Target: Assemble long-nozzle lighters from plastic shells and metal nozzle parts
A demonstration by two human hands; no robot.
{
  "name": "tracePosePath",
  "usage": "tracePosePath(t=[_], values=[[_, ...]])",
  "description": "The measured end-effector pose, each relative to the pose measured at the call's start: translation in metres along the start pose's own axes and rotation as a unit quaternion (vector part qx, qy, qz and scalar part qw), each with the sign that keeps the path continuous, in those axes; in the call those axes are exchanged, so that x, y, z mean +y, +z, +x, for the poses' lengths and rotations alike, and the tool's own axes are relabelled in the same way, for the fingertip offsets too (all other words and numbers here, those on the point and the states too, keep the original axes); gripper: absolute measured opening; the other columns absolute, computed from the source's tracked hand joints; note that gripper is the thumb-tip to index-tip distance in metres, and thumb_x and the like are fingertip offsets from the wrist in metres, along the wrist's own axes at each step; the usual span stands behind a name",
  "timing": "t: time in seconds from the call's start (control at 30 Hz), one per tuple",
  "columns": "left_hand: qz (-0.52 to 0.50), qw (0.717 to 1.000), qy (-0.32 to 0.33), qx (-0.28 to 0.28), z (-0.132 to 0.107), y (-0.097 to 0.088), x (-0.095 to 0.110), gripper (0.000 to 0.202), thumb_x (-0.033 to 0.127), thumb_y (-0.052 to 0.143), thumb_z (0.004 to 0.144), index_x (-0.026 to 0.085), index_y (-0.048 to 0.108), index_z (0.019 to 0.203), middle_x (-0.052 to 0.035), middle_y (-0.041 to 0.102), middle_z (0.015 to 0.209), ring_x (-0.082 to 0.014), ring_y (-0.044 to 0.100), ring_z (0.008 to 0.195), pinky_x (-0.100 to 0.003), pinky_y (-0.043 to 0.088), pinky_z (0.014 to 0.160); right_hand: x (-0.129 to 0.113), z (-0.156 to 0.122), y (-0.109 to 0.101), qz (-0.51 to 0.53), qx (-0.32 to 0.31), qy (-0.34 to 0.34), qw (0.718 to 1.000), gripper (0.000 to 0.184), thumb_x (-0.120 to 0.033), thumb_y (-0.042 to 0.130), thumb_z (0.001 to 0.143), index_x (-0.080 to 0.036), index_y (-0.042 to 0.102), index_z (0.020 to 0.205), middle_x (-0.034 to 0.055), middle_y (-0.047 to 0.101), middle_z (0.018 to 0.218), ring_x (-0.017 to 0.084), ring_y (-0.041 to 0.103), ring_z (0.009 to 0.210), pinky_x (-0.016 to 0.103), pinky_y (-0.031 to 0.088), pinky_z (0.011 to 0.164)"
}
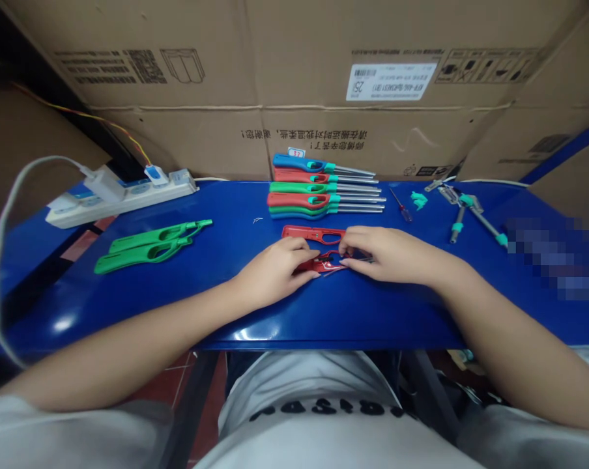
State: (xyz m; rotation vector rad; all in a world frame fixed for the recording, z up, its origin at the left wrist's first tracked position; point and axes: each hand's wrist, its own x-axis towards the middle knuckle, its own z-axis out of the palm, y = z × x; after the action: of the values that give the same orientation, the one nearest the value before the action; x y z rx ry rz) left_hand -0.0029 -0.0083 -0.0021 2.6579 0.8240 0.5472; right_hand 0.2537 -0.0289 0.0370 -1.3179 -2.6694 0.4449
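Observation:
In the middle of the table lies a red lighter handle shell [330, 266] with dark small parts and a thin white wire in it. My left hand [282, 268] is closed on its left end, thumb below and fingers above. At the other end my right hand [385, 255] pinches with thumb and fingertips; what is between them is too small to make out. A thin rod shows by its palm. Just beyond both hands rests a second red handle shell [299, 232], with an oval trigger opening.
Behind the hands are stacked several gas lighters [301, 198] with metal tubes. Green handle shells [143, 247] lie left, near a white power strip [128, 200]. To the right are a small screwdriver [404, 212], teal parts [418, 200] and metal tubes [487, 225]. A cardboard box [191, 130] stands behind.

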Motion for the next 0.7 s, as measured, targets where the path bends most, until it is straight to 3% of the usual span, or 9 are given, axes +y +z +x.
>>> tracePosePath(t=[0.5, 0.7], values=[[-0.057, 0.998, 0.0, 0.008, 0.001, 0.004, -0.006, 0.029, 0.025, 0.073, 0.089, 0.016, 0.073, 0.116, -0.0041, 0.063, 0.092, -0.017, 0.062, 0.084, -0.03, 0.053, 0.08, -0.006, 0.002, 0.006, -0.014, -0.054, -0.021, 0.998, 0.027, -0.041, 0.058, 0.095, -0.018, 0.062, 0.109, 0.0082, 0.066, 0.11, 0.023, 0.065, 0.092, 0.031, 0.045, 0.075], [0.086, 0.995, 0.031, -0.032, -0.002, 0.001, 0.009, 0.03, 0.029, 0.053, 0.101, 0.013, 0.072, 0.118, -0.0116, 0.064, 0.107, -0.0238, 0.062, 0.101, -0.038, 0.055, 0.09, -0.007, -0.001, 0.003, 0.018, -0.052, -0.001, 0.998, 0.029, -0.036, 0.061, 0.091, -0.021, 0.06, 0.115, 0.0064, 0.068, 0.109, 0.021, 0.064, 0.088, 0.029, 0.043, 0.069]])
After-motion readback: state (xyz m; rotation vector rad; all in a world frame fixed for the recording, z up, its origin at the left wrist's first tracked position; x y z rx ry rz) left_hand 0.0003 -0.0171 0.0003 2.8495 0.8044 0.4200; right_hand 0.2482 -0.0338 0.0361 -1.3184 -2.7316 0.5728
